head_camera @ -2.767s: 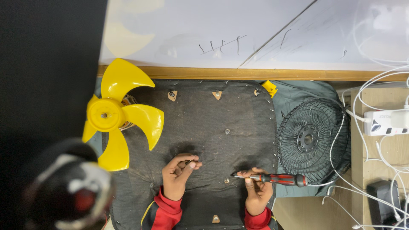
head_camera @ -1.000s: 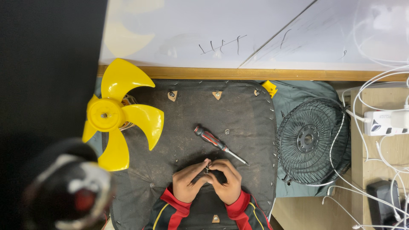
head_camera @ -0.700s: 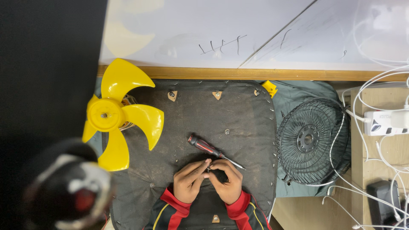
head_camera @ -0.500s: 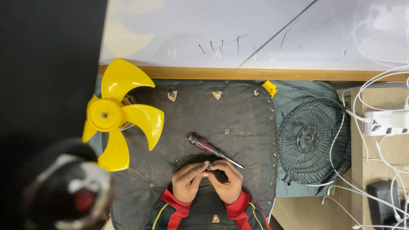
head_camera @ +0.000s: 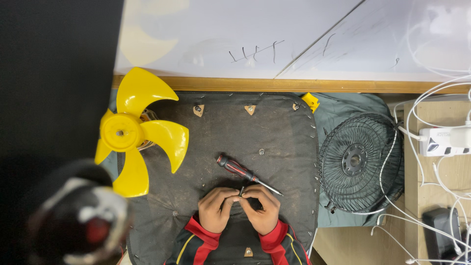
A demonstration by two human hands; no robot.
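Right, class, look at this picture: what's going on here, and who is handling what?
A person in red-cuffed sleeves has both hands together over a dark padded panel, the left hand and right hand pinching a small dark part between the fingertips. A red-and-black screwdriver lies on the dark padded panel just beyond the fingers, not held. A yellow fan blade sits to the left and a black fan grille to the right.

One head-worn view looks straight down—moderately near—onto both hands [head_camera: 240, 208] above a dark cushion [head_camera: 255, 127].
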